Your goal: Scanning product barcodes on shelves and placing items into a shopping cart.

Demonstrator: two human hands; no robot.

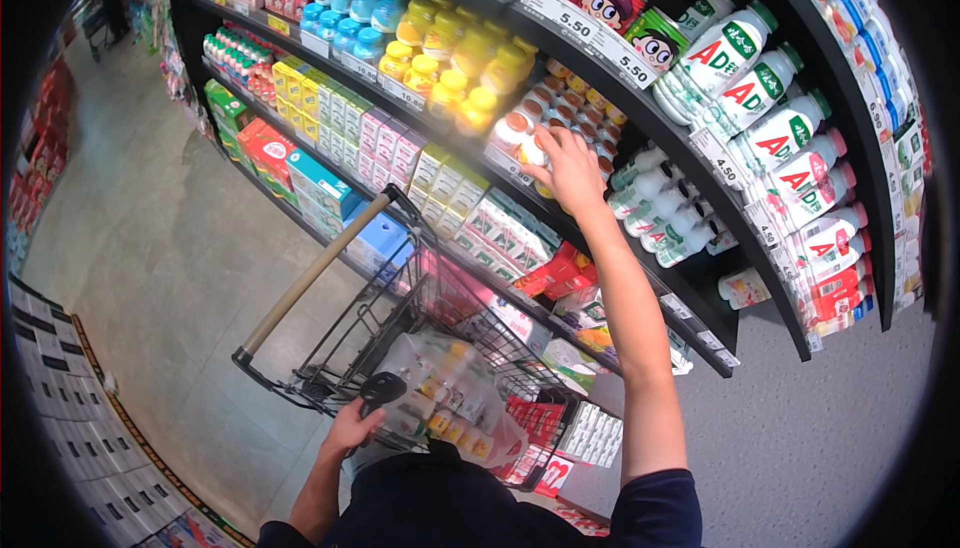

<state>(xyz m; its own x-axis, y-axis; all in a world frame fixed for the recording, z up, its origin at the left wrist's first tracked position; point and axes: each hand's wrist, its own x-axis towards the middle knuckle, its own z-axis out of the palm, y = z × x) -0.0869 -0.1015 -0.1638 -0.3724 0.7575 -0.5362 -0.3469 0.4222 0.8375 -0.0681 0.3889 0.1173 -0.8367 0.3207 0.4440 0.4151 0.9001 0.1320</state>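
Observation:
My right hand [574, 169] reaches up to a shelf of small drink bottles [514, 131] with brown caps. Its thumb and fingers are spread at the front row, over a bottle with an orange-and-white label. Whether they grip that bottle is hard to make out. Low in front of my body, my left hand [354, 425] is closed around the handle of a black handheld barcode scanner [382, 389]. Just below the scanner is a wire shopping cart [480, 315], holding a clear plastic bag [457, 368] with several packaged goods inside.
The cart's handle bar [319, 270] points toward the aisle floor [187, 248]. Yellow jars [450, 37] and blue jars [367, 4] stand left of my right hand. White bottles [750, 82] fill the upper right shelf. Drink cartons [360, 127] line the shelf below. Stacked boxes [75, 428] stand at lower left.

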